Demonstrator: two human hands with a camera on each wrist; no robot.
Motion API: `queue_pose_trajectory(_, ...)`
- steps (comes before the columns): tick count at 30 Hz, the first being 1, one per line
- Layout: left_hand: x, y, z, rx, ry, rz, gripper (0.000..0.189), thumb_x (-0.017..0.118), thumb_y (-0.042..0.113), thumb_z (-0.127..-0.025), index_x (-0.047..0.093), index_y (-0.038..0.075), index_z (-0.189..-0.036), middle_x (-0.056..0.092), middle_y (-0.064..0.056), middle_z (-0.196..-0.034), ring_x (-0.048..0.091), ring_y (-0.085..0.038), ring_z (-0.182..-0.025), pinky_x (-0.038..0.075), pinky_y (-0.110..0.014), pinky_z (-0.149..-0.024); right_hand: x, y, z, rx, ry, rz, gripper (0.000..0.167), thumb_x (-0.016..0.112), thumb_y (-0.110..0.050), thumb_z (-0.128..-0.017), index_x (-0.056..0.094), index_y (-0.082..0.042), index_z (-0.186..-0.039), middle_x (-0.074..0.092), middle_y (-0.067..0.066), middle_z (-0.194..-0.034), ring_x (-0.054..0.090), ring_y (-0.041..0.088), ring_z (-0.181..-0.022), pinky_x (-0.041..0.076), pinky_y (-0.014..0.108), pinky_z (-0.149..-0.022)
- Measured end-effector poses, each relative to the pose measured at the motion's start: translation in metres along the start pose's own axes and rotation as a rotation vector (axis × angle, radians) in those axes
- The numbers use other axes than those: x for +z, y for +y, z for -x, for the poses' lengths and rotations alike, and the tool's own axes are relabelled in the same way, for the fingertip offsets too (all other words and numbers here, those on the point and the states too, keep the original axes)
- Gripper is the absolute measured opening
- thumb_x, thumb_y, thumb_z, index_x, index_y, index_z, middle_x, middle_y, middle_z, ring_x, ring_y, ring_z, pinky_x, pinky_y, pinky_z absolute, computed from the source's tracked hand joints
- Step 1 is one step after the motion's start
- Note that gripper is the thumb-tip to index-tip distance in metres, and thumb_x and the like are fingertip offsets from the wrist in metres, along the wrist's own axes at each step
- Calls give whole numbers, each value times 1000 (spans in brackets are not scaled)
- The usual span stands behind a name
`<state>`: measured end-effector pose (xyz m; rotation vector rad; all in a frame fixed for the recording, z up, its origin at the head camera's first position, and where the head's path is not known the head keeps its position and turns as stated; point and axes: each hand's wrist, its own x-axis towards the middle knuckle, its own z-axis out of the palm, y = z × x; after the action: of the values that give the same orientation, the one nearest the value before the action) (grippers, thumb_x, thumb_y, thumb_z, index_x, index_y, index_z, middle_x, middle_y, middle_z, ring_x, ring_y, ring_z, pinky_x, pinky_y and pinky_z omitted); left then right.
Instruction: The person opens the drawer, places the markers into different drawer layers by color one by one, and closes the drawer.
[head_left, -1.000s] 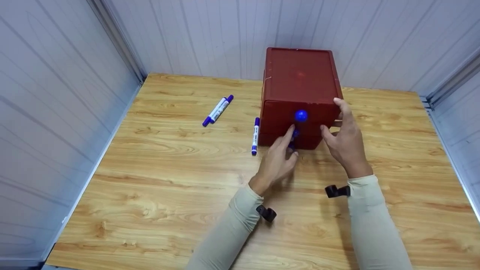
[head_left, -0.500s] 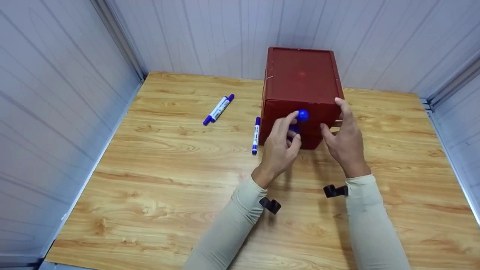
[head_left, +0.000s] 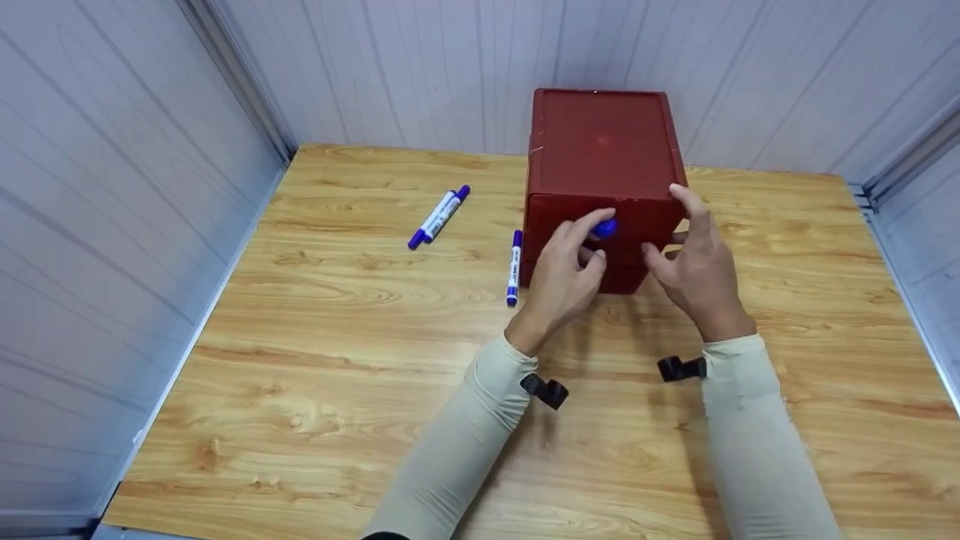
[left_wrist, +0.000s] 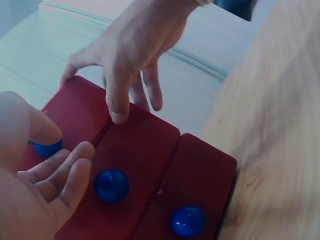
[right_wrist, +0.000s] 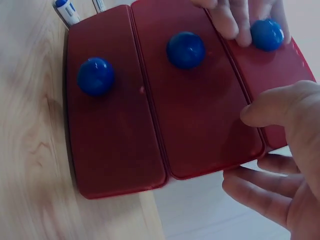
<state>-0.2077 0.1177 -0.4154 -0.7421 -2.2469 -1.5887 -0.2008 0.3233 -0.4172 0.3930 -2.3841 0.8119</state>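
Observation:
A dark red three-drawer box (head_left: 604, 142) stands on the table, each drawer front bearing a round blue knob. My left hand (head_left: 566, 274) is at the top drawer, its fingers around the top knob (right_wrist: 267, 35). In the left wrist view, the middle knob (left_wrist: 111, 186) and the bottom knob (left_wrist: 188, 221) are untouched. My right hand (head_left: 701, 266) grips the box's right edge. Its thumb (right_wrist: 270, 107) presses the front near the seam between the top and middle drawers, while the other fingers reach around the side. All drawer fronts look flush.
Left of the box lies one blue-capped marker (head_left: 514, 268), close beside it. Farther left, two more markers (head_left: 439, 217) lie side by side on the wooden table (head_left: 337, 360). Pale panel walls (head_left: 420, 67) enclose the back and sides.
My left hand has risen from beside the lower knobs to the top knob, and its fingers have come around it. My right hand keeps its hold on the box's edge.

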Motion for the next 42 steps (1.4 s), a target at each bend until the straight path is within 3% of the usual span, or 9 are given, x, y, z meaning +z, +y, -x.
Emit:
queue_pose_trajectory(8, 1, 1, 7, 50, 107, -54, 45, 58, 3, -89, 66, 17, -131, 61, -4, -95, 54, -8, -77, 46, -21, -66, 0, 11, -1, -9, -22, -14, 78, 73, -7, -89, 28, -23, -151, 52, 21, -131, 70, 32, -86, 59, 43, -69)
queue_pose_trajectory(15, 3, 3, 19, 73, 134, -76, 43, 57, 4, -90, 67, 17, -130, 61, -1, -94, 56, -15, -73, 44, -20, -61, -2, 23, 0, -72, -41, -11, 82, 76, -9, -88, 27, -21, -152, 52, 18, -136, 66, 30, -94, 58, 44, -69)
queue_pose_trajectory(23, 3, 9, 39, 144, 166, -128, 44, 58, 2, -89, 69, 16, -128, 62, -2, -93, 55, -13, -74, 43, -18, -62, 1, 27, 0, -132, 11, -43, 73, 72, -5, -90, 32, -20, -149, 59, 19, -130, 62, 33, -113, 52, 49, -93)
queue_pose_trajectory(27, 1, 11, 45, 167, 175, -122, 43, 58, 0, -88, 69, 15, -127, 62, -4, -92, 56, -14, -75, 44, -20, -64, 5, 22, 0, -141, 63, -41, 71, 72, -6, -90, 34, -20, -148, 57, 15, -137, 60, 33, -118, 47, 43, -101)
queue_pose_trajectory(33, -2, 12, 53, 192, 181, -104, 44, 58, -3, -87, 69, 13, -126, 62, -4, -93, 56, -13, -79, 46, -21, -68, 10, 13, 2, -155, 116, -52, 71, 73, -3, -89, 36, -19, -147, 54, 11, -143, 57, 30, -124, 45, 39, -104)
queue_pose_trajectory(42, -9, 14, 63, 205, 174, 19, 43, 58, -7, -87, 69, 9, -126, 61, -8, -92, 55, -11, -79, 50, -25, -65, 11, 4, 6, -169, 148, -42, 70, 73, -4, -89, 37, -14, -148, 55, 9, -142, 57, 28, -124, 45, 38, -105)
